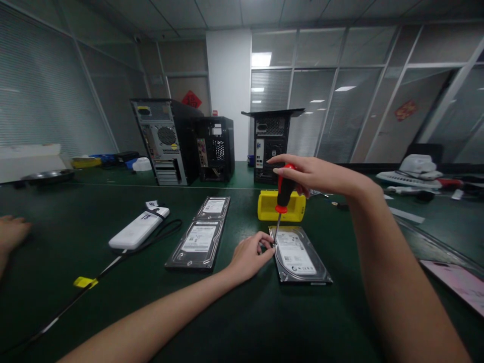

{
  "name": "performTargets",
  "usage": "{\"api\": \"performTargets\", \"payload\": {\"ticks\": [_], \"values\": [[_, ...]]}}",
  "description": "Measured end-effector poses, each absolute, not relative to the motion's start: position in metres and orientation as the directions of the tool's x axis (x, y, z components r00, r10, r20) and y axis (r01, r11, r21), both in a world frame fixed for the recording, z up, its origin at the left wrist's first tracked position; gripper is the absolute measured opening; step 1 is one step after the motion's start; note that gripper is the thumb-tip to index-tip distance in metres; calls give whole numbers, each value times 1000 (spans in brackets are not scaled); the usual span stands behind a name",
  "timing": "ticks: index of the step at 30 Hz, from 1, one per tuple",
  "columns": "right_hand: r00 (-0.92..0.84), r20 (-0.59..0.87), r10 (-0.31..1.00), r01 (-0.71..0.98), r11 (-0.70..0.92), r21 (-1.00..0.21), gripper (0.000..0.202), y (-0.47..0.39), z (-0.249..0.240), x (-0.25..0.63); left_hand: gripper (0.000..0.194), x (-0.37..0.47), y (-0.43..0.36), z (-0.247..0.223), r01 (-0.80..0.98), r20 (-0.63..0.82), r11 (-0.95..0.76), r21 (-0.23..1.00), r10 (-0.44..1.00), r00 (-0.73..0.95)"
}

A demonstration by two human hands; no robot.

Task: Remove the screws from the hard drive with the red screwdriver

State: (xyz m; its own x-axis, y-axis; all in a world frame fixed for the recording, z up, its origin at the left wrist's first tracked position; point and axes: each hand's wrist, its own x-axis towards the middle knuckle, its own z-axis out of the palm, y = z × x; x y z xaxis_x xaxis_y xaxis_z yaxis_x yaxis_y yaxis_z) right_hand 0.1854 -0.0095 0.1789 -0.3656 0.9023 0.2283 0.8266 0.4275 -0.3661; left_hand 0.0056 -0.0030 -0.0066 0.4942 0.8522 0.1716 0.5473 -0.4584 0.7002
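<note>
A hard drive (297,254) with a white label lies flat on the green table, slightly right of centre. My right hand (302,174) grips the red-and-black handle of a screwdriver (284,194) from above. Its shaft slants down, and the tip meets the drive's left edge. Beside that tip, my left hand (251,254) has its thumb and fingers pinched together at the drive's edge. What sits between those fingertips, if anything, is too small to make out. Just behind the drive stands a yellow holder (264,207), partly covered by the screwdriver.
Two more hard drives (198,239) lie end to end on the left. Beyond them is a white power bank (139,229) with a black cable. Computer cases (162,141) stand at the back. A pink phone (456,282) lies right. Another person's hand (13,233) shows far left.
</note>
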Motion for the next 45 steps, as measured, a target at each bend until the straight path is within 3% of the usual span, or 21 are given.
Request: {"api": "performTargets", "payload": {"ticks": [6, 17, 32, 39, 45], "values": [[-329, 237, 914, 865, 392, -313, 53, -8, 179, 182, 30, 7, -3, -6, 559, 175, -456, 692, 858, 483], [-403, 251, 880, 804, 472, -362, 42, -12, 182, 186, 31, 6, -2, -8, 561, 175, -461, 688, 855, 488], [-331, 187, 925, 831, 380, -407, 52, -5, 178, 185, 30, 6, -4, -5, 558, 176, -465, 688, 852, 493], [-335, 162, 928, 852, 372, -369, 45, -9, 179, 188, 31, 7, -3, -7, 559, 177, -467, 685, 851, 494], [-317, 184, 930, 866, 363, -345, 51, -9, 181, 188, 30, 6, -3, -5, 564, 177, -463, 684, 855, 488]]}}
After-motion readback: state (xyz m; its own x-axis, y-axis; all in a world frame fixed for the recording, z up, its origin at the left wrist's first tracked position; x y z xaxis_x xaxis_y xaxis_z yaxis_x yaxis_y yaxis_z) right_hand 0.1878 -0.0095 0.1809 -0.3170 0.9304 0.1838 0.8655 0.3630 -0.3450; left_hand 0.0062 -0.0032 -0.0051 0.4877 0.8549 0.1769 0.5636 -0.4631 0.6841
